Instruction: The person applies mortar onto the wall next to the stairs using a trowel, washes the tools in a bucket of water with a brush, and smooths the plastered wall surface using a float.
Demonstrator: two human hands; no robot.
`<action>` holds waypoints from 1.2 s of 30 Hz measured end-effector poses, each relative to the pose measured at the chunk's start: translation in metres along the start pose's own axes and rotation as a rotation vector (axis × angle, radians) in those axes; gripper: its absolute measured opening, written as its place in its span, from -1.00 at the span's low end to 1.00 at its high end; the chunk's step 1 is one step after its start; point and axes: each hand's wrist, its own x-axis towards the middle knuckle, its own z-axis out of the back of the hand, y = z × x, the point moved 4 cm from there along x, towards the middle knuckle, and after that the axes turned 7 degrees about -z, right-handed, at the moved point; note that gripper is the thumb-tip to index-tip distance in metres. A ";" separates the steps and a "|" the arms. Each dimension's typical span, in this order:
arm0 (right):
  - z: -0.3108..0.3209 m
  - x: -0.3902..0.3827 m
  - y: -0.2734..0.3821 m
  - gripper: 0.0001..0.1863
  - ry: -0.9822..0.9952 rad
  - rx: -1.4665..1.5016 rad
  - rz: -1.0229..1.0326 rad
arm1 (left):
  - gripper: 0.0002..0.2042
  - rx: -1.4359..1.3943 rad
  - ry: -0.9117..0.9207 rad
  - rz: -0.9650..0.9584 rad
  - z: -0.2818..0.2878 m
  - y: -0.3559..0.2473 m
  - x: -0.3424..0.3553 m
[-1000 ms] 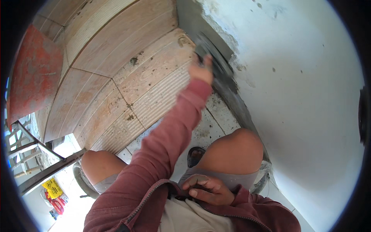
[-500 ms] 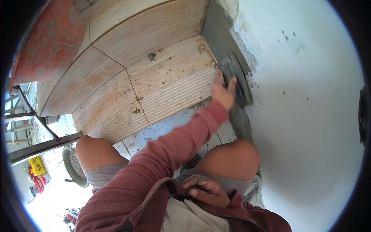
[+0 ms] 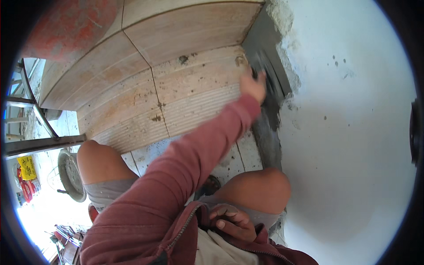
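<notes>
One flat trowel point(image 3: 274, 80), up against the grey mortar band point(image 3: 261, 36) on the wall, at the end of the tiled step point(image 3: 198, 99). Left hand point(image 3: 253, 86) has it, fingers clamped on the handle side. Right hand point(image 3: 234, 223) is at the lap, fingers loosely curled, thumb apart, nothing seen in it. To do it well: blade nearly flat, leading edge barely lifted, long even strokes, light pressure near the ragged edge by the white wall point(image 3: 340, 145); don't smear the tiles. Farther out: both knees, white floor tiles point(image 3: 227, 167), grey basin point(image 3: 62, 176) by the left knee, red container point(image 3: 77, 28) top left, cut off by the rim. Trowel blurred; handle mostly behind the hand, blade contact can't be confirmed. Foot partly behind sleeve; bottom-left clutter hard to make out.
</notes>
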 end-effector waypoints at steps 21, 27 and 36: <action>-0.003 0.002 0.000 -0.78 -0.014 0.096 -0.048 | -0.59 0.150 -0.071 -0.144 0.004 0.009 -0.019; -0.013 -0.001 0.010 -0.79 -0.035 0.267 -0.002 | -0.53 0.093 0.111 -0.057 -0.001 0.000 -0.030; -0.015 -0.002 -0.002 -0.78 -0.015 0.338 -0.047 | -0.63 0.115 -0.012 -0.006 0.022 0.000 0.037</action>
